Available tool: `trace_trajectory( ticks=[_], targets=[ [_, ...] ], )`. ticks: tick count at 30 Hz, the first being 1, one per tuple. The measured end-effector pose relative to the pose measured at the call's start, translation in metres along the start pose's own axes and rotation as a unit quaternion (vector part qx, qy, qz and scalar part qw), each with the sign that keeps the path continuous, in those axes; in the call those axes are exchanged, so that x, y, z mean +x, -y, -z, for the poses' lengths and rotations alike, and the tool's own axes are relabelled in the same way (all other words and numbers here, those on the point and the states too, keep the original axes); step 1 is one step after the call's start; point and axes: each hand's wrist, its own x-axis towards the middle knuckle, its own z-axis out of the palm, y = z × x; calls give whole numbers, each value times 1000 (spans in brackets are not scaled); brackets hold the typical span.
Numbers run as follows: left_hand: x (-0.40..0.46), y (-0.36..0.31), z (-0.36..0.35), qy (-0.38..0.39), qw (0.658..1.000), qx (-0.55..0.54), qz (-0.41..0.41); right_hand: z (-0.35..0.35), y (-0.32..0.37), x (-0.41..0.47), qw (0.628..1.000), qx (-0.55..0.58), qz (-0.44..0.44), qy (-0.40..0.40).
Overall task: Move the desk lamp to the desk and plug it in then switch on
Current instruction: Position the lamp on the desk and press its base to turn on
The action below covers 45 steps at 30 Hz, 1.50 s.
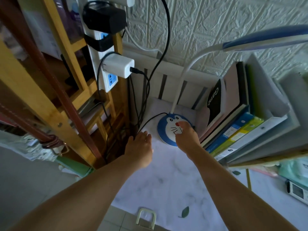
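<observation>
The desk lamp stands on the white marbled desk. Its round blue base carries a cartoon cat face, a white gooseneck rises from it, and the blue lamp head hangs at the upper right, unlit. My right hand rests on the base with a fingertip at the red nose. My left hand lies flat on the desk just left of the base, beside the lamp's black cord. A white adapter with a black cable sits in the white power strip.
A bamboo shelf with a brown strap stands at the left, with several black cables hanging beside it. Books and folders lean in a white rack right of the lamp. A textured white wall is behind. A remote lies at the right.
</observation>
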Motion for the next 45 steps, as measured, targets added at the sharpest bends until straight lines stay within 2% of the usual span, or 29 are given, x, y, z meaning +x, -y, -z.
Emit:
trace_trajectory(
  ticks=[6, 14, 30, 33, 38, 41, 45],
  targets=[
    [23, 1, -11, 65, 997, -26, 35, -7, -13, 6, 1000, 5, 0, -5],
    [32, 13, -15, 98, 988, -72, 100, -15, -16, 8, 999, -30, 19, -9],
    [55, 19, -11, 101, 971, -99, 191, -15, -21, 3, 999, -35, 30, -18],
    [53, 13, -10, 71, 970, -105, 208, -15, -23, 3, 998, -37, 30, -33],
    [47, -9, -9, -24, 983, -100, 151, -10, -22, 7, 997, -31, 40, -50],
    [47, -23, -9, -20, 984, -144, 102, -6, -19, 18, 997, -37, 45, -58],
    [52, -41, -9, -10, 976, -209, 55, -5, -18, 40, 993, -104, 49, -35]
  ],
)
